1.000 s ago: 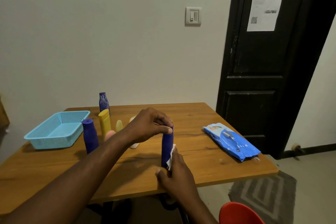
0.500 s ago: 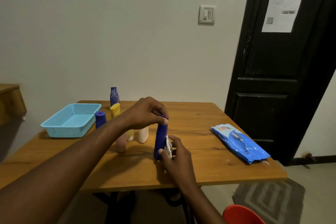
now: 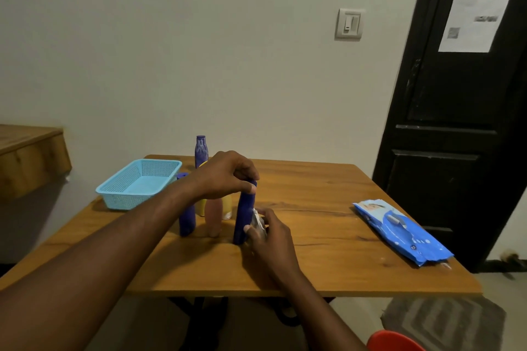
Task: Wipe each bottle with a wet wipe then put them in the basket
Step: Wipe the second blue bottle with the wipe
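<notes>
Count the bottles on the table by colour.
blue bottles: 3
yellow bottle: 1
pink bottle: 1
pale bottle: 1
Total: 6 in view; more may be hidden behind the arm.

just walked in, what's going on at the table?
A person is wiping bottles by hand. The left hand pinches the top of an upright blue bottle, steadying it on the table. The right hand presses a wet wipe against its lower side. The other bottles stand just behind it, to the right of the light blue basket. No bottle shows in the basket. The wipes pack lies at the table's right edge.
</notes>
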Demonstrator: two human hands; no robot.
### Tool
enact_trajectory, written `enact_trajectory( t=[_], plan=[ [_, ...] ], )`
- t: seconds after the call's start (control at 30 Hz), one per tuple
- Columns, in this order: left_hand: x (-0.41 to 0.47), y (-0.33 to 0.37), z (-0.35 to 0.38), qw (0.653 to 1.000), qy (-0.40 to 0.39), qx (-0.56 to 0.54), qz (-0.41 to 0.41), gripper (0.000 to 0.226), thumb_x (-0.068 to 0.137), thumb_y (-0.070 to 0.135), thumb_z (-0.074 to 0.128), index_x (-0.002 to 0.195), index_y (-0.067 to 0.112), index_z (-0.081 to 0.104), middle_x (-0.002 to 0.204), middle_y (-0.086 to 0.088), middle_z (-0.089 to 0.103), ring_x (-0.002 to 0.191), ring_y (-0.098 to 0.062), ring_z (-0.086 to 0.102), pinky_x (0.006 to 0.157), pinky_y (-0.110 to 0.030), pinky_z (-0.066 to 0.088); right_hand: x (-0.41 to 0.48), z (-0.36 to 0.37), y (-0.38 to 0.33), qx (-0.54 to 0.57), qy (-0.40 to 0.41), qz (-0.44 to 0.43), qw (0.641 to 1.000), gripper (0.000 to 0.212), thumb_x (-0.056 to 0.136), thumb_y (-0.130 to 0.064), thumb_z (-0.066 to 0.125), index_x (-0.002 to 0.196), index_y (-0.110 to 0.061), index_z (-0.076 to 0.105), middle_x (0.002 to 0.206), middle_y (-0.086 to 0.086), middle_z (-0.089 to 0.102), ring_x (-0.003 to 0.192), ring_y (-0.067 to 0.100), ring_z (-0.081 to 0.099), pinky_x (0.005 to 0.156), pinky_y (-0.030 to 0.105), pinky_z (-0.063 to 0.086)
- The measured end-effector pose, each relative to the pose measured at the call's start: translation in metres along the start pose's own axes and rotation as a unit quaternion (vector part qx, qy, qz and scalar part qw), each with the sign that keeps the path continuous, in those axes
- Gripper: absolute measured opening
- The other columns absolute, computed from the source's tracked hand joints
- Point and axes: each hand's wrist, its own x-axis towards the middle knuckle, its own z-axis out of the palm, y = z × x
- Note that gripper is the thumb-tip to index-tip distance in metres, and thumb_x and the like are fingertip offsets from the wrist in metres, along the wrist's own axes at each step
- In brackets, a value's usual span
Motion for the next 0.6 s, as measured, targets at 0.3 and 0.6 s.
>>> enact_trajectory(
  t=[0.3,0.6],
  plan=[
    [-0.010,-0.003,-0.008,1.000,0.020,-0.001,-0.024,0.039,0.081,0.016,0.082,0.118,0.019,0.070,0.108,0.009,0.073,0.087,0.008,0.066,0.063,-0.004,0.049,-0.002,-0.008,0.001,0.073,0.000,0.056,0.996,0.027,0.094,-0.027,0.069,0.121,-0.028,0.066,0.112,-0.013,0.070,0.101,0.002,0.064,0.076,0.018,0.051],
    [-0.013,0.001,-0.009,0.998,0.000,0.057,-0.030,0.039,0.085,0.019,0.078,0.124,0.018,0.070,0.122,0.006,0.070,0.094,0.002,0.062,0.063,-0.007,0.045,-0.007,-0.017,-0.004,0.156,-0.001,0.166,0.974,0.017,0.100,-0.022,0.057,0.099,-0.013,0.072,0.098,0.013,0.072,0.087,0.021,0.068,0.076,0.038,0.058]
  ],
)
